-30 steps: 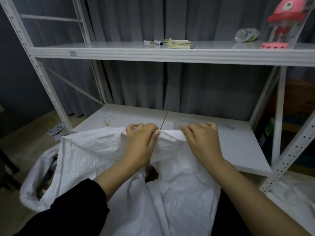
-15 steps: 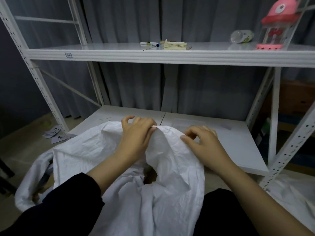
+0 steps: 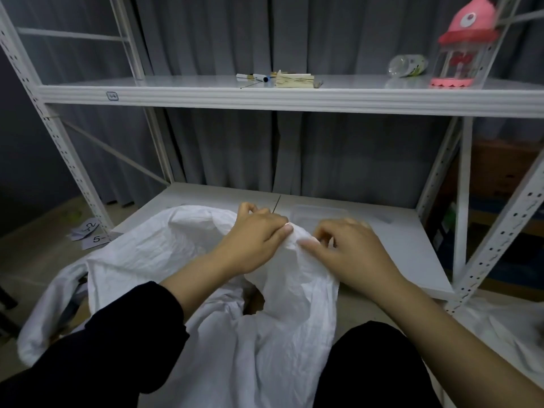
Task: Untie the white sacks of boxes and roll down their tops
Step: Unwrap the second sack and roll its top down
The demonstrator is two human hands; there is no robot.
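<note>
A crumpled white sack [image 3: 206,334] is seen standing before the low shelf [image 3: 412,260], its top bunched upward, a dark gap shown at mid-front.

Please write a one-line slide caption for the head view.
Both hands, left and right, pinch the white sack's top edge before a white shelf.

Head-worn view, forward and downward

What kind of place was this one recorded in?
Probably a storeroom or stockroom: white slotted-metal shelving, a white sack on the floor before it, numbered paper labels lying beside the rack, grey curtain behind.
</note>
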